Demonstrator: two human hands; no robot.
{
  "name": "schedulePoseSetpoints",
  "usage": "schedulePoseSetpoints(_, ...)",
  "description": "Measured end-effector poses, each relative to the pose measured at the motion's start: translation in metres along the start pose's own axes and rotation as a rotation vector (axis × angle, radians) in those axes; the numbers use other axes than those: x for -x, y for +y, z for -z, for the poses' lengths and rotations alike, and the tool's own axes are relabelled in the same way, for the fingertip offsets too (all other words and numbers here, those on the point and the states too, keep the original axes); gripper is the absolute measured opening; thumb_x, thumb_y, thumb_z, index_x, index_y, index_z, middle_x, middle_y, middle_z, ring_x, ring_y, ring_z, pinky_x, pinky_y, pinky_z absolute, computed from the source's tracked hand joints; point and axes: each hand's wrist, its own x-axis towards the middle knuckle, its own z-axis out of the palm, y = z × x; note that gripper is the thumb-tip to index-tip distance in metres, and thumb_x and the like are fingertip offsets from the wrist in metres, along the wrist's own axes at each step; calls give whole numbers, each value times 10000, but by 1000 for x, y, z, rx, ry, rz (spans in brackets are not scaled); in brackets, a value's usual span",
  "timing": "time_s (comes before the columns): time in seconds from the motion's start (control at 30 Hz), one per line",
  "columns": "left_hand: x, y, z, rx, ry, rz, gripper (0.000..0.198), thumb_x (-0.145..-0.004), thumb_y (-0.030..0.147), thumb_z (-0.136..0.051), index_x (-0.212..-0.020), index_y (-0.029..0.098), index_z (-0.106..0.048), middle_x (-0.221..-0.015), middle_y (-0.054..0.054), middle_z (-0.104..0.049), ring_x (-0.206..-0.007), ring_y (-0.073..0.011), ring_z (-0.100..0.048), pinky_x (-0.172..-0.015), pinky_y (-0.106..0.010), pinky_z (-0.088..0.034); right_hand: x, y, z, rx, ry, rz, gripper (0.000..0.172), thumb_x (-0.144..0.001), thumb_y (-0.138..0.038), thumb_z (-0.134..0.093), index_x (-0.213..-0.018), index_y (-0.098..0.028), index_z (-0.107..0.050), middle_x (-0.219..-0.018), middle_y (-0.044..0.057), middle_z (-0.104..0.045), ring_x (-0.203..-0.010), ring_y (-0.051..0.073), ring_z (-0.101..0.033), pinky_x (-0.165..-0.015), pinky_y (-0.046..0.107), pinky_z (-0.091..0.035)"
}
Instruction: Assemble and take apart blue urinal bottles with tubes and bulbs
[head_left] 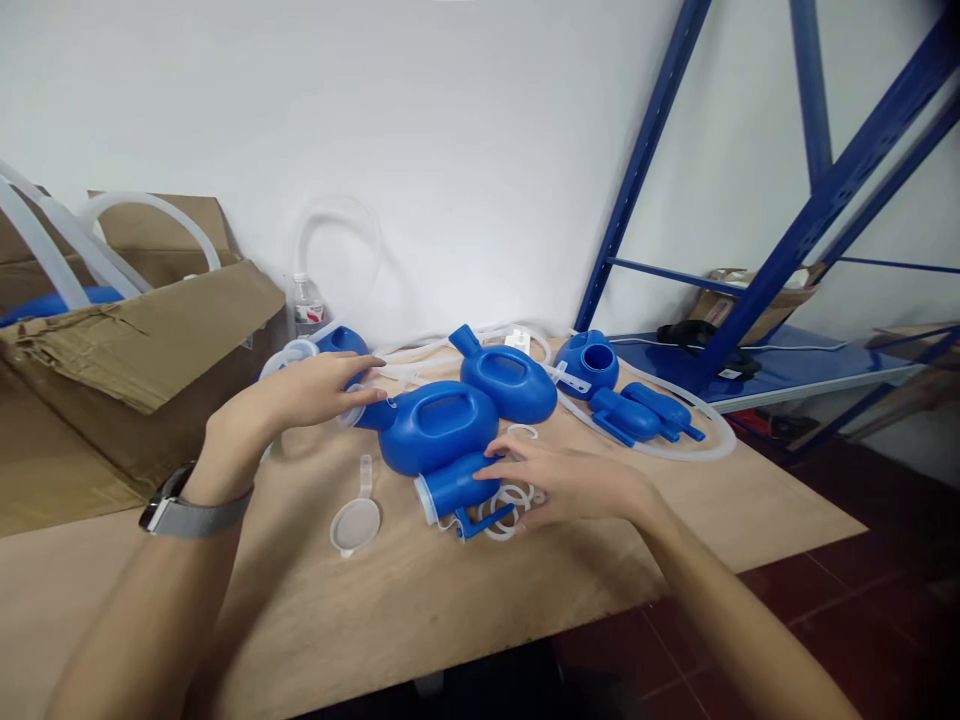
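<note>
My left hand (311, 392) reaches over the neck of a blue plastic bottle (435, 425) lying on the wooden table (390, 590), fingers stretched out and resting near its clear cap end. My right hand (559, 482) rests with fingers extended on a small blue connector piece (457, 490) and on several clear plastic rings (514, 498) beside it. A second blue bottle (506, 378) lies just behind. A clear lid with a tab (355, 522) lies in front of the left hand.
An open cardboard box (142, 350) with clear tubing stands at the left. More blue parts (637, 410), a blue funnel piece (589, 362), clear hose (675, 440) and a water bottle (306, 308) lie at the back. Blue metal shelving (787, 240) stands right.
</note>
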Motion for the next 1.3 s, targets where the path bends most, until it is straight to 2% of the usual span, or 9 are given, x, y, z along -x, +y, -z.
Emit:
schedulePoseSetpoints(0.17, 16, 31, 4, -3, 50, -175, 679, -968, 652, -489, -1498, 234, -559, -1500, -101, -596, -1302, -319, -601, -1081, -379, -455, 10, 19, -27, -68, 103, -57, 592, -962, -522, -685, -1510, -376, -513, -1596, 80, -395, -1461, 297, -406, -1178, 477, -412)
schedulePoseSetpoints(0.37, 36, 60, 8, 44, -59, -261, 589, -945, 480, -635, -1494, 283, -554, -1447, -67, -644, -1255, -297, -639, -1020, -365, -488, -6, 33, -47, -163, 186, -74, 598, -1006, -592, -578, -1541, -352, -460, -1547, 84, -465, -1389, 270, -496, -1150, 446, -443)
schedulePoseSetpoints(0.47, 39, 62, -3, 28, -113, -232, 561, -942, 468, -653, -1461, 264, -591, -1324, -85, -713, -1135, -302, -697, -928, -360, -518, -8, 41, -60, -152, 282, -48, 550, -1031, -560, -548, -1527, -331, -484, -1499, 99, -505, -1340, 267, -540, -1117, 444, -474)
schedulePoseSetpoints(0.57, 40, 65, -30, 70, -130, -279, 603, -946, 552, -645, -1472, 264, -585, -1299, -99, -725, -1088, -310, -717, -909, -372, -526, -9, 47, -67, -125, 404, 18, 512, -1033, -541, -550, -1497, -327, -533, -1456, 111, -539, -1336, 282, -549, -1128, 472, -472)
schedulePoseSetpoints(0.73, 52, 79, -93, 104, -18, -190, 746, -959, 654, -582, -1563, 227, -479, -1419, -180, -643, -1227, -395, -652, -979, -486, -518, -12, 45, -72, -155, 588, 48, 464, -1046, -511, -531, -1472, -331, -574, -1402, 110, -571, -1317, 286, -566, -1134, 502, -485)
schedulePoseSetpoints(0.87, 60, 78, -122, 277, 57, -116, 806, -930, 669, -619, -1594, 256, -421, -1450, -174, -611, -1286, -403, -604, -1021, -536, -508, -15, 37, -75, -202, 658, 96, 433, -1035, -499, -560, -1437, -348, -618, -1375, 101, -575, -1332, 291, -544, -1141, 518, -491)
schedulePoseSetpoints(1.0, 60, 66, -127, 558, 174, -109, 759, -867, 635, -724, -1501, 272, -519, -1439, -143, -599, -1288, -364, -588, -1075, -533, -492, -19, 31, -75, -350, 715, 86, 426, -1013, -507, -599, -1408, -355, -648, -1361, 99, -564, -1292, 288, -566, -1058, 488, -569)
schedulePoseSetpoints(1.13, 57, 58, -126, 829, 342, -93, 619, -847, 565, -763, -1370, 269, -615, -1291, -116, -637, -1209, -317, -615, -984, -455, -552, -32, 22, -69, -494, 761, 107, 436, -1000, -505, -624, -1412, -366, -646, -1373, 103, -525, -1270, 272, -572, -914, 388, -638)
schedulePoseSetpoints(1.3, 59, 55, -125, 995, 502, 26, 524, -803, 563, -761, -1179, 210, -673, -1204, -107, -671, -1094, -306, -650, -897, -413, -572, -57, 4, -56, -421, 792, 256, 438, -983, -464, -674, -1412, -382, -639, -1382, 87, -509, -1284, 265, -553, -1048, 433, -565)
